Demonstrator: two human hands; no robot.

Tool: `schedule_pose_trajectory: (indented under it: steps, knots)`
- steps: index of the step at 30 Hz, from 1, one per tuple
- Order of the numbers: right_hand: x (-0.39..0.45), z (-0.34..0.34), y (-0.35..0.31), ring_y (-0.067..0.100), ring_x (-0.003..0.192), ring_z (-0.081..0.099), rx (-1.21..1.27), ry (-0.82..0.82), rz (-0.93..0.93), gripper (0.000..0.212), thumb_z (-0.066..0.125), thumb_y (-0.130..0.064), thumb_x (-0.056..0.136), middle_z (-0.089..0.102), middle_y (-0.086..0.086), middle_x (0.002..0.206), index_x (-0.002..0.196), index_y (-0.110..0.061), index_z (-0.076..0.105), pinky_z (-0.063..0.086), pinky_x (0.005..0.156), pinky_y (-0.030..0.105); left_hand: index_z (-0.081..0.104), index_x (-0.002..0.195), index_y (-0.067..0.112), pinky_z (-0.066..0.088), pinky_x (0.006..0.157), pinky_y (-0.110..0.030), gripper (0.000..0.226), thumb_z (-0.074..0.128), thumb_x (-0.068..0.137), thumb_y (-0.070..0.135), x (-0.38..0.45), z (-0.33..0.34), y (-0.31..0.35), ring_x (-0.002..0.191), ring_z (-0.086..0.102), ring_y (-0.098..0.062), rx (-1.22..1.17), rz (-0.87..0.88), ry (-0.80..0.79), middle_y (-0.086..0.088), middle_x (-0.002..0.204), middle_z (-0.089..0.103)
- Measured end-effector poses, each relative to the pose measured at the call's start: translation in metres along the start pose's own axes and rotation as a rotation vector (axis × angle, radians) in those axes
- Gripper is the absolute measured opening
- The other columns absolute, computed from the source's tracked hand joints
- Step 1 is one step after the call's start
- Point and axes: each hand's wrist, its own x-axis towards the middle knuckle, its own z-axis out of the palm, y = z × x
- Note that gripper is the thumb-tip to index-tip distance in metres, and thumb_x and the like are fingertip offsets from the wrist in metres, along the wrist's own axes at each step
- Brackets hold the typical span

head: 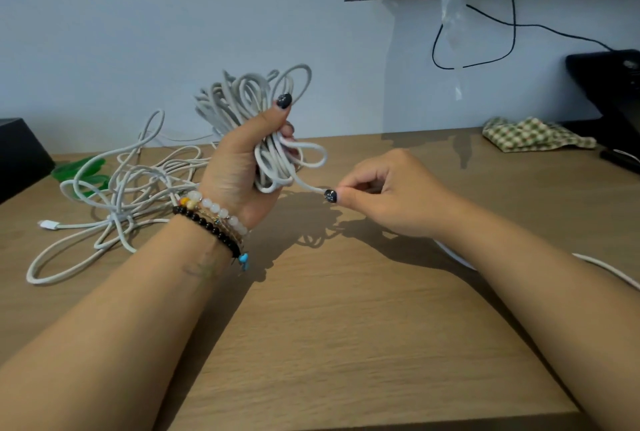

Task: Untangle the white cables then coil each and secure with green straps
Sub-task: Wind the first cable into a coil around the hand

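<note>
Holding: left hand (239, 167) grips the coil (249, 108); right hand (388, 191) pinches its loose end.
Feel: light, floppy cable; hold bundle mid-loop.
Straps (78, 171): far left.

cables (138, 184) white | straps (79, 167) green | cloth (533, 134) green-cream check

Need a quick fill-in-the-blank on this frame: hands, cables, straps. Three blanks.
1. The coiled bundle of white cable is gripped by the ____ hand.
2. The right hand pinches the bundle's loose ____.
3. The green straps lie on the table beside the ____ cables.

Missing words: left; end; tangled
</note>
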Motion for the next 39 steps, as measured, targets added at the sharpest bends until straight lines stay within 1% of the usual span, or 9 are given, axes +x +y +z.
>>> schedule_pose_trajectory:
  steps: [4, 8, 11, 15, 20, 24, 29, 32, 39]
  knots:
    - [0.001, 0.001, -0.001, 0.029, 0.068, 0.066, -0.029, 0.013, -0.005, 0.026, 0.071, -0.021, 0.084, 0.073, 0.001, 0.068, 0.066, -0.038, 0.070, 0.053, 0.062, 0.041, 0.057, 0.114, 0.008, 0.050, 0.061, -0.016, 0.031, 0.059, 0.084, 0.013, -0.003, 0.000, -0.003, 0.058, 0.060, -0.005, -0.037, -0.094, -0.102, 0.004, 0.063, 0.063]
    - [0.002, -0.001, 0.004, 0.019, 0.069, 0.067, -0.097, 0.058, 0.056, 0.012, 0.072, -0.020, 0.083, 0.072, -0.004, 0.068, 0.072, -0.022, 0.077, 0.055, 0.070, 0.041, 0.052, 0.130, 0.004, 0.054, 0.064, -0.020, 0.048, 0.058, 0.083, 0.008, -0.003, -0.002, -0.005, 0.069, 0.066, -0.008, -0.078, -0.141, -0.202, 0.001, 0.075, 0.068]
    - [0.003, -0.005, 0.005, 0.020, 0.069, 0.067, -0.113, 0.111, 0.084, 0.009, 0.073, -0.023, 0.081, 0.072, -0.003, 0.067, 0.073, -0.022, 0.078, 0.055, 0.069, 0.039, 0.056, 0.123, 0.004, 0.055, 0.065, -0.021, 0.040, 0.058, 0.083, 0.009, -0.003, -0.001, -0.007, 0.065, 0.064, -0.007, -0.104, -0.145, -0.224, 0.002, 0.072, 0.066]
    - [0.003, -0.006, 0.005, 0.015, 0.062, 0.064, -0.129, 0.107, 0.100, 0.014, 0.075, -0.031, 0.081, 0.070, -0.006, 0.062, 0.067, -0.034, 0.073, 0.050, 0.059, 0.030, 0.065, 0.086, 0.010, 0.053, 0.055, -0.020, 0.009, 0.059, 0.087, 0.017, 0.001, -0.001, -0.007, 0.052, 0.054, -0.006, -0.119, -0.123, -0.146, 0.004, 0.062, 0.056]
    - [0.006, -0.022, 0.006, 0.000, 0.046, 0.042, -0.116, 0.226, 0.216, 0.023, 0.080, -0.039, 0.074, 0.059, -0.005, 0.050, 0.063, -0.020, 0.073, 0.031, 0.046, 0.016, 0.064, 0.061, 0.015, 0.043, 0.045, -0.019, 0.021, 0.061, 0.082, 0.017, 0.003, -0.004, -0.001, 0.045, 0.045, -0.005, -0.115, -0.078, -0.068, 0.004, 0.057, 0.048]
    - [0.008, -0.041, 0.010, 0.002, 0.046, 0.033, -0.038, 0.332, 0.231, 0.021, 0.075, -0.029, 0.082, 0.045, -0.003, 0.052, 0.075, -0.010, 0.073, 0.024, 0.045, 0.015, 0.062, 0.066, 0.012, 0.043, 0.044, -0.018, 0.020, 0.060, 0.086, 0.011, 0.005, -0.008, 0.008, 0.045, 0.046, -0.006, -0.066, -0.055, 0.022, 0.001, 0.059, 0.048]
    - [0.003, -0.024, -0.001, 0.001, 0.066, 0.047, 0.050, 0.133, 0.151, 0.012, 0.064, -0.016, 0.091, 0.068, 0.009, 0.076, 0.090, -0.012, 0.076, 0.034, 0.058, 0.012, 0.061, 0.083, 0.005, 0.048, 0.048, -0.021, 0.023, 0.074, 0.066, 0.014, 0.004, -0.010, -0.005, 0.050, 0.054, -0.012, 0.238, -0.002, 0.064, -0.004, 0.059, 0.059]
    - [0.001, -0.022, -0.006, 0.000, 0.050, 0.037, 0.128, 0.077, 0.154, 0.019, 0.059, -0.013, 0.094, 0.051, -0.013, 0.053, 0.092, -0.022, 0.076, 0.029, 0.048, 0.009, 0.062, 0.086, 0.007, 0.050, 0.049, -0.026, 0.028, 0.076, 0.063, 0.016, 0.003, -0.008, -0.011, 0.056, 0.055, -0.019, 0.370, 0.050, 0.051, -0.003, 0.060, 0.064]
    - [0.002, -0.024, -0.007, 0.011, 0.055, 0.029, 0.338, 0.000, 0.151, 0.027, 0.056, -0.005, 0.094, 0.043, -0.012, 0.049, 0.090, -0.023, 0.076, 0.026, 0.047, 0.013, 0.065, 0.114, 0.003, 0.055, 0.071, -0.030, 0.059, 0.084, 0.059, 0.007, 0.000, -0.005, -0.019, 0.086, 0.069, -0.025, 0.404, 0.105, 0.042, -0.014, 0.096, 0.070]
